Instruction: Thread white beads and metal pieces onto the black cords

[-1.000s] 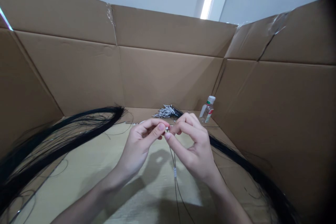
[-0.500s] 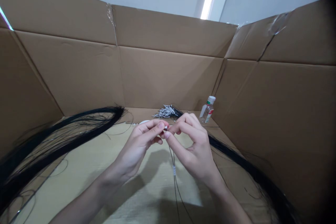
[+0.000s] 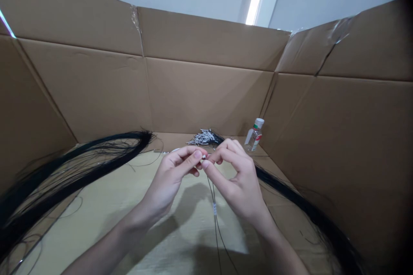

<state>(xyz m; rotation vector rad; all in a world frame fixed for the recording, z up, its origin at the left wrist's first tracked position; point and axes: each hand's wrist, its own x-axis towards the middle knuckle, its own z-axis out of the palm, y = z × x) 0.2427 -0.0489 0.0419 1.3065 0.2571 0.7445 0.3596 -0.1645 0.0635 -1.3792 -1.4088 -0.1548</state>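
Near the centre, my left hand [image 3: 176,172] pinches a small white bead [image 3: 204,157] between thumb and forefinger. My right hand [image 3: 237,176] meets it from the right, its thumb and fingertips closed at the same bead; anything finer between them is too small to tell. Thin dark cords [image 3: 215,227] hang down from the fingertips, with a short cluster of pale beads [image 3: 214,209] around them below the hands.
A bundle of black strands [image 3: 106,167] curves along the left. Another black bundle [image 3: 300,206] runs down the right, near a heap of white-beaded ends [image 3: 203,137] at the back. A clear bottle [image 3: 254,135] with a white cap stands back right. Cardboard walls [image 3: 206,94] surround the surface.
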